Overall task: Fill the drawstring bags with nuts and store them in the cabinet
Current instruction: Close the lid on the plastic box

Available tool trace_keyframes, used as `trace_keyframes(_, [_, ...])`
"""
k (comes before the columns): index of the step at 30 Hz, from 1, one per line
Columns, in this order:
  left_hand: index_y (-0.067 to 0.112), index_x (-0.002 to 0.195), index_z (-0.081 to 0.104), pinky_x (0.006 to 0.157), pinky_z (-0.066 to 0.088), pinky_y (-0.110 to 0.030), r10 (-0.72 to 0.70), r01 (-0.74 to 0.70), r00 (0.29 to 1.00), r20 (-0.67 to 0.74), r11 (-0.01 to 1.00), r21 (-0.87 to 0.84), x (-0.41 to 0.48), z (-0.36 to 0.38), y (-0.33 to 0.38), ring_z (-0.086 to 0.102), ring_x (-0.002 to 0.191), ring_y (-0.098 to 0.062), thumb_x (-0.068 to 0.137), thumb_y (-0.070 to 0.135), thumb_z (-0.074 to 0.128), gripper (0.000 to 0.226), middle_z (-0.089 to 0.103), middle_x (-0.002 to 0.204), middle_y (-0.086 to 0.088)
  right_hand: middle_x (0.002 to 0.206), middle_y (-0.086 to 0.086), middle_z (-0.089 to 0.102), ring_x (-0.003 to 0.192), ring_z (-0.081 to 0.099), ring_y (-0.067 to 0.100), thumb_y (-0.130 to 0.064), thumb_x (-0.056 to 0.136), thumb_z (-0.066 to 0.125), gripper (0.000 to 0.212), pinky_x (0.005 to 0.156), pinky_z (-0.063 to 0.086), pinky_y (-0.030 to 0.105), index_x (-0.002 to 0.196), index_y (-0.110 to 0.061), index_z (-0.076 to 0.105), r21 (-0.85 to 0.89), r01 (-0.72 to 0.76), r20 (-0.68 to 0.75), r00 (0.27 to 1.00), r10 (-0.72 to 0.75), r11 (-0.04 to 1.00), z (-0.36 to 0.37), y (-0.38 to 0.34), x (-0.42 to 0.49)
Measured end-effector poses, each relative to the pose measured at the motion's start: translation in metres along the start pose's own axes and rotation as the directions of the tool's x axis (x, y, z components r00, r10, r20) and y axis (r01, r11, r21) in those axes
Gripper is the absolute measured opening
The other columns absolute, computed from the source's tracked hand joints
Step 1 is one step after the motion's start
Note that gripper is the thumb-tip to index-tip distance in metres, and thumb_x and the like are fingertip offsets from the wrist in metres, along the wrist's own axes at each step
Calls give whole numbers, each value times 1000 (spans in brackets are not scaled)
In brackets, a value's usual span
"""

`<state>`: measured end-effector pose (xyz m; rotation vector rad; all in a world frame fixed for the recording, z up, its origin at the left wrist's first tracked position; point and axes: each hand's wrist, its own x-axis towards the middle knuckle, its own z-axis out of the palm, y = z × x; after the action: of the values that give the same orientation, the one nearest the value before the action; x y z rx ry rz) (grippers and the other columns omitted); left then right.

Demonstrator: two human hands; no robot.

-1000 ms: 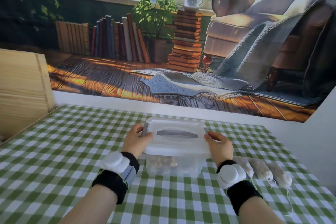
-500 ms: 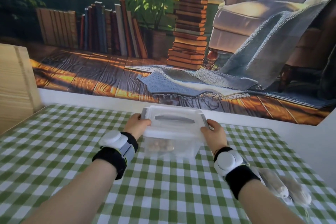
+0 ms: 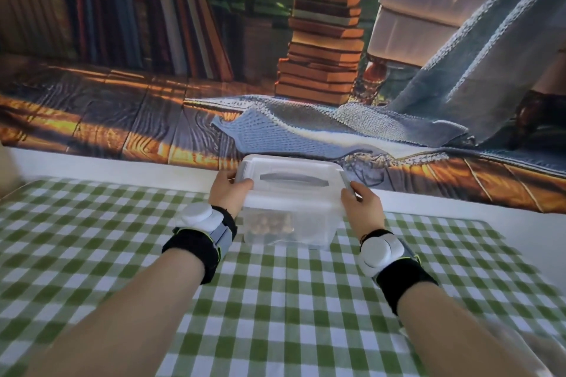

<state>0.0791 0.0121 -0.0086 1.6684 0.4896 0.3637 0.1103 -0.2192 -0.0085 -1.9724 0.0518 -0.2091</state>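
The left hand (image 3: 228, 193) and right hand (image 3: 363, 203) grip the ends of the lidded translucent plastic box (image 3: 291, 232) at the far edge of the green-checked desk (image 3: 275, 300); their fingers are mostly hidden, the brown nuts (image 3: 269, 222) inside blurred.

The bench (image 3: 275, 315) is covered with a green-and-white checked cloth (image 3: 92, 239). A clear box (image 3: 291, 223) with a lid, nuts (image 3: 269, 222) showing inside, stands on the cloth near its far edge. Nearer than the clear box and to its right lies something pale, too blurred to tell.
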Motion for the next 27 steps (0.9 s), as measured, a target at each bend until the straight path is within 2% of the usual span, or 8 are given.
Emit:
trace_keyframes(4, [10, 119, 53, 74, 40, -29, 31, -32, 999, -12, 999, -6, 2, 1, -4, 55, 88, -23, 83, 13, 62, 37, 58, 102, -3, 145, 6, 42, 133, 39, 22, -28, 96, 46, 48, 104, 29, 25, 140, -9, 41, -2, 31, -31, 999, -31, 1000, 6, 5, -3])
trace_keyframes(8, [9, 123, 56, 77, 43, -31, 12, -12, 1000, 3, 998, 59, -3, -2, 4, 56, 93, -28, 86, 22, 62, 39, 62, 116, -11, 147, 4, 39, 134, 38, 23, -39, 94, 48, 56, 109, 30, 32, 143, -13, 35, -50, 19, 60, 998, -16, 999, -2, -1, -6])
trace_keyframes(11, [8, 136, 47, 94, 40, -34, -22, 3, 996, 84, 975, 220, -7, -6, 21, 51, 119, -32, 91, 45, 54, 59, 51, 137, -15, 149, 6, 37, 134, 38, 26, -48, 91, 49, 68, 109, 34, 38, 147, -15, 27, -130, 1, 111, 994, 13, 991, -13, -9, -9])
trace_keyframes(15, [8, 136, 46, 105, 38, -42, 222, -244, 969, 111, 933, 264, -43, -11, 50, 45, 128, -31, 89, 47, 55, 61, 47, 141, -12, 147, 6, 38, 132, 40, 25, -39, 90, 56, 62, 106, 37, 39, 143, -15, 34, -191, 25, 139, 990, 2, 981, -45, -16, -37])
trace_keyframes(19, [10, 136, 46, 109, 32, -35, 371, -450, 891, 262, 797, 403, -99, -9, 72, 40, 133, -24, 95, 28, 54, 45, 43, 144, -7, 141, 7, 46, 126, 46, 23, -25, 89, 62, 50, 96, 44, 33, 135, -14, 46, -249, 39, 201, 979, 12, 968, -81, -23, -75])
trace_keyframes(22, [13, 136, 45, 106, 32, -31, 440, -609, 791, 426, 629, 482, -137, -7, 89, 40, 132, -22, 96, 26, 52, 43, 44, 143, -5, 140, 4, 46, 128, 44, 21, -26, 88, 62, 50, 97, 41, 31, 134, -14, 46, -335, 119, 214, 976, -48, 935, -108, -35, -99])
trace_keyframes(25, [17, 139, 43, 107, 32, -31, 406, -728, 682, 608, 463, 507, -171, -6, 98, 38, 134, -19, 96, 26, 52, 45, 42, 145, -2, 140, 4, 47, 127, 46, 20, -27, 88, 62, 52, 99, 39, 29, 136, -13, 45, -405, 195, 225, 968, -109, 893, -134, -47, -123])
trace_keyframes(27, [20, 140, 41, 108, 33, -32, 391, -763, 642, 659, 406, 503, -192, -6, 103, 35, 136, -18, 96, 27, 52, 46, 39, 147, 2, 140, 3, 48, 127, 46, 19, -27, 89, 61, 53, 99, 37, 27, 136, -13, 44, -447, 231, 229, 963, -139, 864, -150, -54, -138])
